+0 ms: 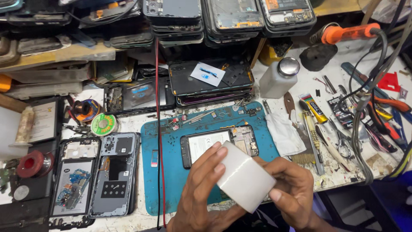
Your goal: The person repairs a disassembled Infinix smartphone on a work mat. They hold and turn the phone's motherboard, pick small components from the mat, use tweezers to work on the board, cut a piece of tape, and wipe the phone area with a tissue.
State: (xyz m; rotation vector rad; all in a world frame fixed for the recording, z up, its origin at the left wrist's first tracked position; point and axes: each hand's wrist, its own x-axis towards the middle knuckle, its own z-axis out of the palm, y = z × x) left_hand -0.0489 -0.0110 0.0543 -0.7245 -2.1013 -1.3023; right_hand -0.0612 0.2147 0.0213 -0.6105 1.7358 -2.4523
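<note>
White tape roll (245, 176) hides both hands' palms.

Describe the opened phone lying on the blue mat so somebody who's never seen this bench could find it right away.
Start at the blue mat in the middle of the cluttered bench. The opened phone lies across its upper half, just beyond the left hand and right hand, which hold a white tape roll. It alone sits on the mat, with its pale battery showing.

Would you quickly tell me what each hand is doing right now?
Left hand: closed on the white tape roll.
Right hand: closed on the same roll, at its other side.
</note>
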